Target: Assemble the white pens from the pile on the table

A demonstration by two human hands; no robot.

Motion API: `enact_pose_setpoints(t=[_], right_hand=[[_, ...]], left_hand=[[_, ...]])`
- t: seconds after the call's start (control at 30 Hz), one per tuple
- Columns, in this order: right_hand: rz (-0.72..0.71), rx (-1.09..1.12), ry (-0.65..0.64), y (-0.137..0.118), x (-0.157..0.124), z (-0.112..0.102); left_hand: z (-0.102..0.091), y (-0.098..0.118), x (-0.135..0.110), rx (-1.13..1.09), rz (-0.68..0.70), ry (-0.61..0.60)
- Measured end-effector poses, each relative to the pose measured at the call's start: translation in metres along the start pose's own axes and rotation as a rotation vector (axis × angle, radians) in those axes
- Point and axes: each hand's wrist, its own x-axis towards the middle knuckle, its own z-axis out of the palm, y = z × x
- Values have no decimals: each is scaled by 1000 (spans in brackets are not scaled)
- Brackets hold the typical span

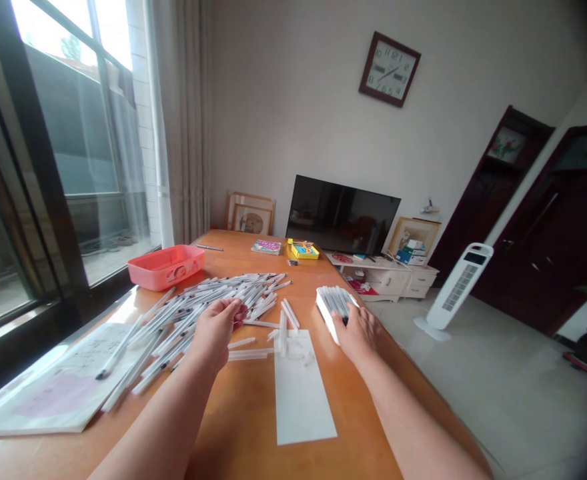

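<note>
My left hand [217, 333] is half curled, thumb and forefinger together; I cannot tell whether they pinch anything. It hangs by the near right edge of the loose pen pile [193, 313]. My right hand [359, 331], palm down, touches the near end of the white box [326, 319] packed with pens; I can't tell if its fingers clamp one. Both forearms slant inward over the worktop [243, 420], a paper strip [303, 407] between.

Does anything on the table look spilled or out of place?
The loose pen-like tubes look untidy: they lie criss-crossed in a heap, some overlapping the paper booklet at left, while those in the white container lie side by side.
</note>
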Motion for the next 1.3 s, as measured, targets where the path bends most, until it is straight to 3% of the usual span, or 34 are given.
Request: enact_pose_setpoints(t=[0.27, 0.83, 1.07, 1.3], right_hand=[[-11, 39, -37, 2, 18, 25], [-33, 108, -58, -39, 72, 65], [-70, 136, -36, -41, 75, 66], [-275, 311, 117, -49, 56, 47]], left_hand=[[-2, -1, 2, 8, -10, -5], [-8, -2, 9, -8, -1, 58], [-9, -1, 11, -6, 0, 70], [-8, 2, 10, -23, 15, 97]])
